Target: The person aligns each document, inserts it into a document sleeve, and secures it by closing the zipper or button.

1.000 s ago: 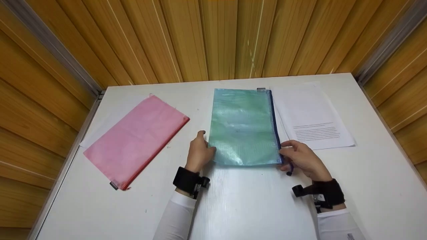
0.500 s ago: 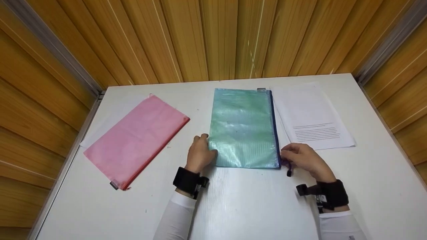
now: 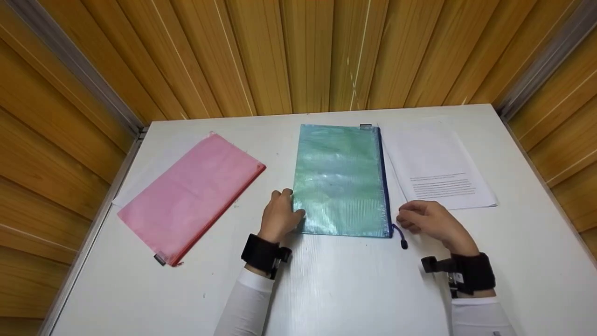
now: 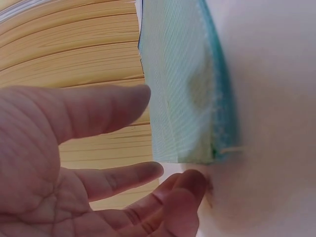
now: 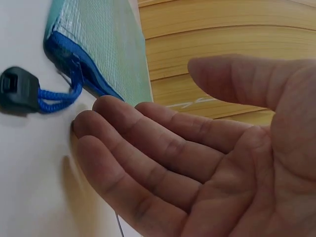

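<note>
A green mesh zipper pouch (image 3: 340, 182) lies flat on the table, its dark blue zipper edge along the right side. My left hand (image 3: 278, 217) is at the pouch's lower left edge. In the left wrist view its thumb (image 4: 108, 109) and fingers (image 4: 121, 180) are spread apart; whether the thumb touches the pouch I cannot tell. Off the lower right corner my right hand (image 3: 431, 223) holds nothing, with relaxed fingers (image 5: 163, 143) near the zipper in the right wrist view. A blue cord pull (image 5: 59, 98) with a dark end hangs loose from that corner.
To the left a pink zipper pouch (image 3: 191, 196) with a red zipper lies slanted, partly over white paper (image 3: 154, 161). Printed white sheets (image 3: 433, 158) lie right of the green pouch. Wooden panels (image 3: 308, 56) stand behind the white table (image 3: 350, 294).
My right hand has let go of the green pouch's zipper corner and moved slightly right. The corner has settled lower and the cord pull is in plain sight. My left hand has barely moved.
</note>
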The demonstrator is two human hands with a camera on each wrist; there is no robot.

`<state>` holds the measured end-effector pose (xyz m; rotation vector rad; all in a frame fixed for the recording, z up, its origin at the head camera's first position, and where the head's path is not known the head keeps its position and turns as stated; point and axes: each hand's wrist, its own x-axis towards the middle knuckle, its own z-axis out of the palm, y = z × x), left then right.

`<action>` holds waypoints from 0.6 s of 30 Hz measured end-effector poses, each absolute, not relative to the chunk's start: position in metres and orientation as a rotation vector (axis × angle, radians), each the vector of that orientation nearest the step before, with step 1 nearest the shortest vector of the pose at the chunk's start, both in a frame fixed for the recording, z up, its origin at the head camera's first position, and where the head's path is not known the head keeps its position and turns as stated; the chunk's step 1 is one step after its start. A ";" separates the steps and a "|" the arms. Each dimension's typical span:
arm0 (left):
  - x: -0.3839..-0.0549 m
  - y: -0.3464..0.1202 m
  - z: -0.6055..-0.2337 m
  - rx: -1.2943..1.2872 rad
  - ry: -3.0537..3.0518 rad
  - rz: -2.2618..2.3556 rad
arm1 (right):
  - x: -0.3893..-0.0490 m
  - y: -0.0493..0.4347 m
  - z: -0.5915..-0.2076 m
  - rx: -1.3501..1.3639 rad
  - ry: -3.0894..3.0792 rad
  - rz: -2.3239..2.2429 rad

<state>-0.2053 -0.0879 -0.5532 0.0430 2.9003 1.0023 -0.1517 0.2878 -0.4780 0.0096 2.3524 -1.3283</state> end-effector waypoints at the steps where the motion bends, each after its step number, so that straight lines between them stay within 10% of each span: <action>1: -0.206 -0.088 -0.554 0.045 2.901 0.994 | -0.152 0.289 -0.478 0.009 2.359 -1.323; 18: -0.183 -0.041 -0.545 0.356 3.066 1.089 | -0.150 0.342 -0.481 0.294 2.733 -1.247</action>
